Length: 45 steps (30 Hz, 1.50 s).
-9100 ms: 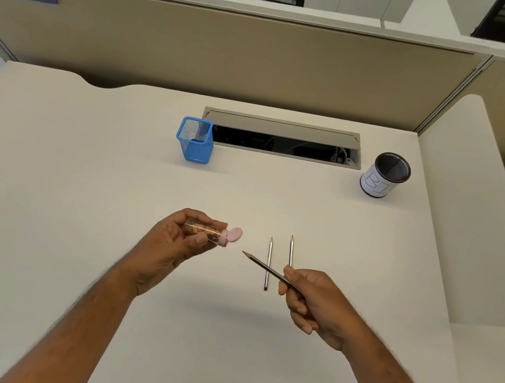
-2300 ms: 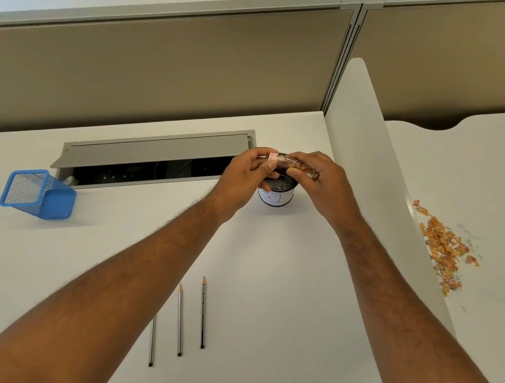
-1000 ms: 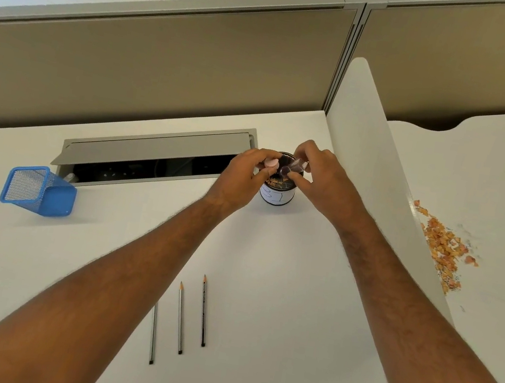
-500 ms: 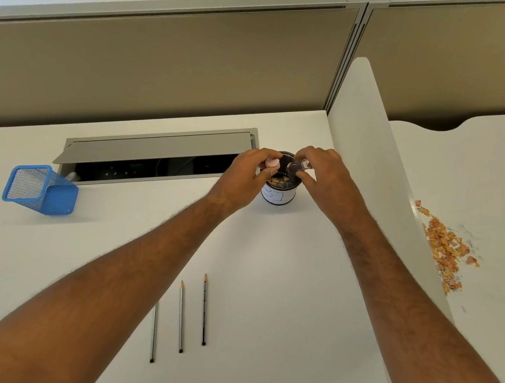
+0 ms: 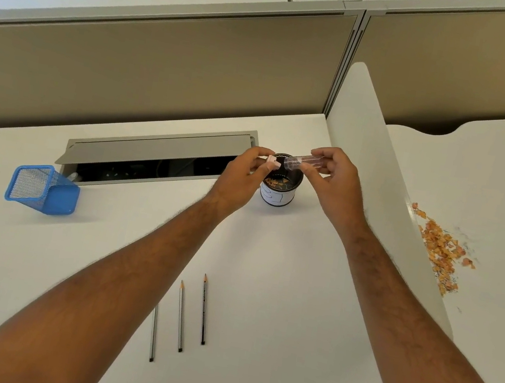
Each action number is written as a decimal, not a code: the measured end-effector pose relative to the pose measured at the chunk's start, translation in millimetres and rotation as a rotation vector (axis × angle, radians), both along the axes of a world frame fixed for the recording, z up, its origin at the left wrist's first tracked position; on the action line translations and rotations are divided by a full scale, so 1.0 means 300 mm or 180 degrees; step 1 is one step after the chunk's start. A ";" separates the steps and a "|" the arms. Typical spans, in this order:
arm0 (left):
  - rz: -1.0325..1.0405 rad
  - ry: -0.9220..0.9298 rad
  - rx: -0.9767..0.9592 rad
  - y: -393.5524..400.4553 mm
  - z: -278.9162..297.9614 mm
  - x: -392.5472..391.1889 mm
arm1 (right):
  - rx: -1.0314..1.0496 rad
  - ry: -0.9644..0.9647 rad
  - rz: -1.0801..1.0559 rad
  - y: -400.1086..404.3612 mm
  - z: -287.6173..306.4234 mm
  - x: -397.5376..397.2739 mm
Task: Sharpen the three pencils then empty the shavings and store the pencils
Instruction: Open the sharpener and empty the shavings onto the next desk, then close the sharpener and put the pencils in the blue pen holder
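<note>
leftmost pencil [image 5: 153,334] tip behind forearm, cup label [image 5: 275,197] perhaps unreadable

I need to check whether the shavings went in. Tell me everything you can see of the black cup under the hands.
The black cup is a small round mesh-looking pot with a white label bearing dark handwriting. It stands upright on the white desk, beside the divider. Orange-brown shavings lie inside. Neither hand touches it.

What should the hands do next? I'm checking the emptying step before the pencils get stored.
Probably rejoin the sharpener: the right hand holds the clear tube, seemingly empty, over the black cup where shavings lie; the left hand holds the pink cap apart.
</note>
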<state>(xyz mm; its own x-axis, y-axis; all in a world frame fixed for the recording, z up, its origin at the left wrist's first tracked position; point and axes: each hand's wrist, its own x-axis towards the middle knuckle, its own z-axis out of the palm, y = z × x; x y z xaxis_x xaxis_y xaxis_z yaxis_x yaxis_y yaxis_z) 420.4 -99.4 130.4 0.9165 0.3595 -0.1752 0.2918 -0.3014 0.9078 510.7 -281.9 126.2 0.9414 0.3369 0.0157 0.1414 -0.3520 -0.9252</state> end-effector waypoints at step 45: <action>0.0235 -0.0129 -0.1042 0.057 0.101 -0.882 | 0.0368 0.0738 0.0954 0.049 0.085 -0.784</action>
